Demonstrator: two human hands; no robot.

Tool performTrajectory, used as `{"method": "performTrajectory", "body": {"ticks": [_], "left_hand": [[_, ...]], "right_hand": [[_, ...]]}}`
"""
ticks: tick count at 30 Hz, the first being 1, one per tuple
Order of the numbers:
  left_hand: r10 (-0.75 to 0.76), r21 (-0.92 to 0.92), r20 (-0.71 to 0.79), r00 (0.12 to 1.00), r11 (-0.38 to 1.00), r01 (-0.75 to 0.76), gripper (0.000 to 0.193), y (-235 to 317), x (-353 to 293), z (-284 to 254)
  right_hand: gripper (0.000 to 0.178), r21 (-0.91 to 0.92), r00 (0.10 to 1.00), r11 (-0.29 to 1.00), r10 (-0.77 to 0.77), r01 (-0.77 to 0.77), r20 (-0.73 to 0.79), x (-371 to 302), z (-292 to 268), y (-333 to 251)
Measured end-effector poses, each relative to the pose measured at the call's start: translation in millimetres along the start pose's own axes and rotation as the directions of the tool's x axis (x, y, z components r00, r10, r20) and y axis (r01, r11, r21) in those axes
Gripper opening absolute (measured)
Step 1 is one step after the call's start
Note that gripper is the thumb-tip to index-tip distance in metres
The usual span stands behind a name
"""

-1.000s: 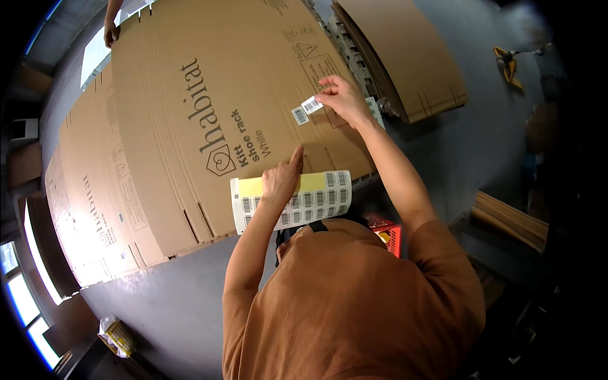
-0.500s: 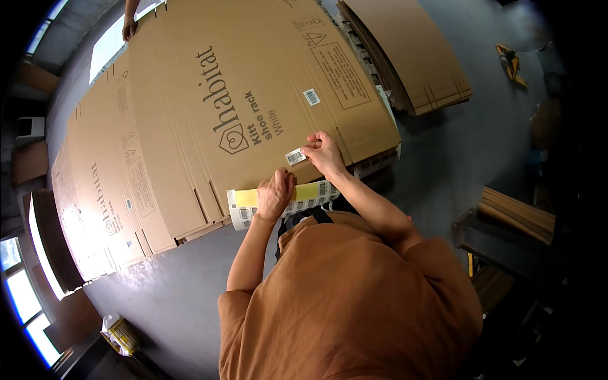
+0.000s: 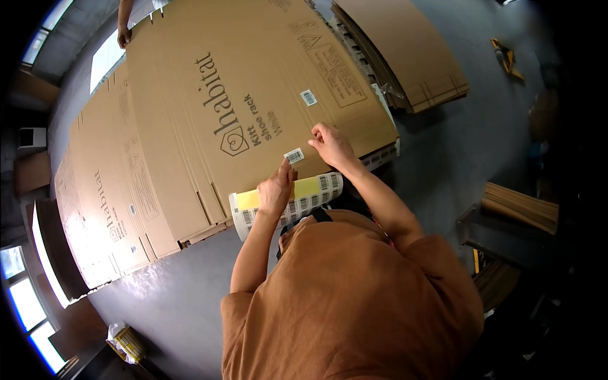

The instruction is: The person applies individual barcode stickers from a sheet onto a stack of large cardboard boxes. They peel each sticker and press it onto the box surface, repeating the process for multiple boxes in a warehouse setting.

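Observation:
A large flat cardboard sheet [image 3: 171,95] with dark printing lies in front of me on a stack. My left hand [image 3: 276,191] grips a sheet of barcode labels [image 3: 308,188], its yellow backing bare along the upper strip, at the cardboard's near edge. That hand's forefinger stretches up to the lower edge of a small white barcode label [image 3: 294,156] lying on the cardboard. Just right of this label, my right hand [image 3: 333,148] hovers close over the cardboard, fingers curled together with nothing seen in them. Farther off, a second white label [image 3: 308,97] lies flat on the cardboard.
Another person's hand [image 3: 124,37] rests at the cardboard's far left edge. More flat cardboard [image 3: 405,50] is stacked at the far right. A yellow and black tool [image 3: 507,60] lies on the grey floor. Brown boards [image 3: 520,208] sit on a dark stand at right.
My right hand has let go of the small label and drawn slightly right and up. My left hand's forefinger has reached out to the label, which now lies on the cardboard.

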State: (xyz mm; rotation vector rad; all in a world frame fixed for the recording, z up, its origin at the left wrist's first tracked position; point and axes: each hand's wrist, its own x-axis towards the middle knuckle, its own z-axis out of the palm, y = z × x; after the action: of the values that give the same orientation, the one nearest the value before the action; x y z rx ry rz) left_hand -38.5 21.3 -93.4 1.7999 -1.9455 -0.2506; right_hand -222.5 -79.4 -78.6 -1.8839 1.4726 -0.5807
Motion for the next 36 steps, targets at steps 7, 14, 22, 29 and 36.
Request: {"method": "performTrajectory", "body": {"ticks": [7, 14, 22, 29, 36], "left_hand": [[-0.154, -0.317, 0.028, 0.988, 0.936, 0.155, 0.017, 9, 12, -40], [0.198, 0.046, -0.162, 0.967, 0.980, -0.192, 0.015, 57, 38, -49], [0.230, 0.046, -0.118, 0.966, 0.973, -0.226, 0.019, 69, 56, -31], [-0.137, -0.028, 0.164, 0.977, 0.989, 0.143, 0.009, 77, 79, -21], [-0.239, -0.119, 0.167, 0.957, 0.958, 0.260, 0.016, 64, 98, 4]], "right_hand": [[0.033, 0.202, 0.833, 0.978, -0.153, 0.050, 0.531, -26, -74, 6], [0.020, 0.216, 0.890, 0.973, -0.027, -0.082, 0.456, -37, -101, -22], [0.017, 0.177, 0.923, 0.940, -0.327, 0.293, 0.204, -22, -102, -19], [0.007, -0.277, 0.742, 0.699, -0.665, 0.659, 0.088, -1, -96, -8], [0.007, -0.181, 0.682, 0.660, -0.720, 0.730, 0.125, 32, -98, 2]]}}
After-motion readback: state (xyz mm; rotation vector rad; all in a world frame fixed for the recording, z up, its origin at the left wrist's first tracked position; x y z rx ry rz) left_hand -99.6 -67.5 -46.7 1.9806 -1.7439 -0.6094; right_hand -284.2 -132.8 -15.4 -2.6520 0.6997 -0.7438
